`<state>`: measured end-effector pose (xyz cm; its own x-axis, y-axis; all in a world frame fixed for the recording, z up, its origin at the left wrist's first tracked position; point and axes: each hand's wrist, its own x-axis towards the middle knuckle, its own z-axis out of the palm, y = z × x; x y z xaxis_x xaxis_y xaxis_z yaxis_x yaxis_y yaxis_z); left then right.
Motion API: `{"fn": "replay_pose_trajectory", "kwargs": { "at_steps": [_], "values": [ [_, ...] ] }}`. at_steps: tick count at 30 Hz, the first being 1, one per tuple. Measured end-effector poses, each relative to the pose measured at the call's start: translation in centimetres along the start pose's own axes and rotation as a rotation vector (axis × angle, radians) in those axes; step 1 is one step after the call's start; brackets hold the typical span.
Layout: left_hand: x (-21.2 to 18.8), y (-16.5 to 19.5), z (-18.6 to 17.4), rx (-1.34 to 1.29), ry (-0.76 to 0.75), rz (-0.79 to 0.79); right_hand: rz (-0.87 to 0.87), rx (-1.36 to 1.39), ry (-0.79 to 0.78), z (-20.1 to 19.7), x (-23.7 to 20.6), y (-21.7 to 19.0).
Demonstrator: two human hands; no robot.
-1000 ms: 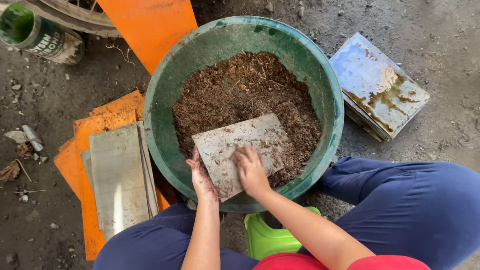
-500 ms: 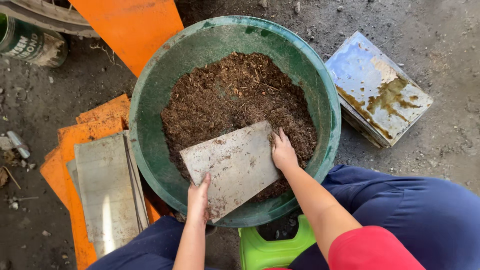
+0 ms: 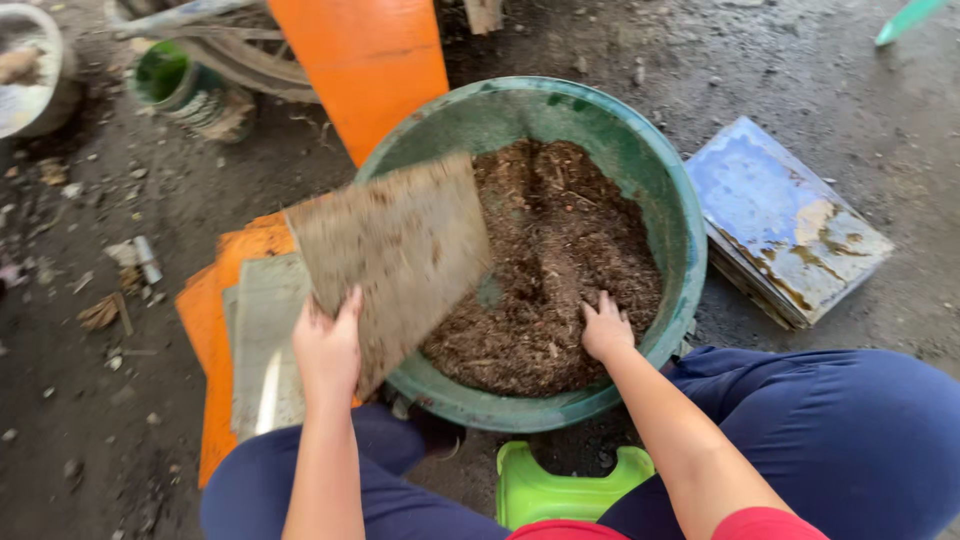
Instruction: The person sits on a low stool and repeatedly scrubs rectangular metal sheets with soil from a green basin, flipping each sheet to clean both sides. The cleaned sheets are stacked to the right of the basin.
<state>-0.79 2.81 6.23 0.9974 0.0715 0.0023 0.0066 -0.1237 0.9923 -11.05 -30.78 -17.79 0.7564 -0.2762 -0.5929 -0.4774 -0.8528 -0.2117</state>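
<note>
Fingers of left hand [image 3: 325, 345] grip grey board [image 3: 395, 255], lifted at frame's centre-left over green tub [image 3: 660, 180]; right hand [image 3: 605, 328] rests spread on brown mulch [image 3: 560, 260], apparently mid-scoop; next needs steady tilt

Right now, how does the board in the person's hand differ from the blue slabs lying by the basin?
The board is dusty grey-brown, and the left hand holds it tilted over the basin rim. The blue slabs are shiny and rust-stained, lying flat in a stack on the ground, untouched. Both are flat and roughly square.
</note>
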Motion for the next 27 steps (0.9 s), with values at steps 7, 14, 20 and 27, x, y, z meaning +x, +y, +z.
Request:
{"fn": "replay_pose_trajectory", "kwargs": {
  "at_steps": [7, 14, 20, 27],
  "values": [
    [1.6, 1.4, 2.6, 0.345, 0.098, -0.007, 0.067, -0.029, 0.082, -1.0, -4.7, -3.4],
    [-0.5, -9.0, 8.1, 0.656, -0.008, -0.072, -0.131, -0.125, 0.151, 1.8, -7.0, -3.2],
    [3.4, -9.8, 8.5, 0.676, 0.029, -0.093, -0.252, -0.009, 0.271, 3.1, -6.5, -2.6],
    [6.0, -4.3, 8.4, 0.711, 0.045, -0.026, -0.215, 0.073, 0.226, 2.9, -6.3, -3.0]
  ]
}}
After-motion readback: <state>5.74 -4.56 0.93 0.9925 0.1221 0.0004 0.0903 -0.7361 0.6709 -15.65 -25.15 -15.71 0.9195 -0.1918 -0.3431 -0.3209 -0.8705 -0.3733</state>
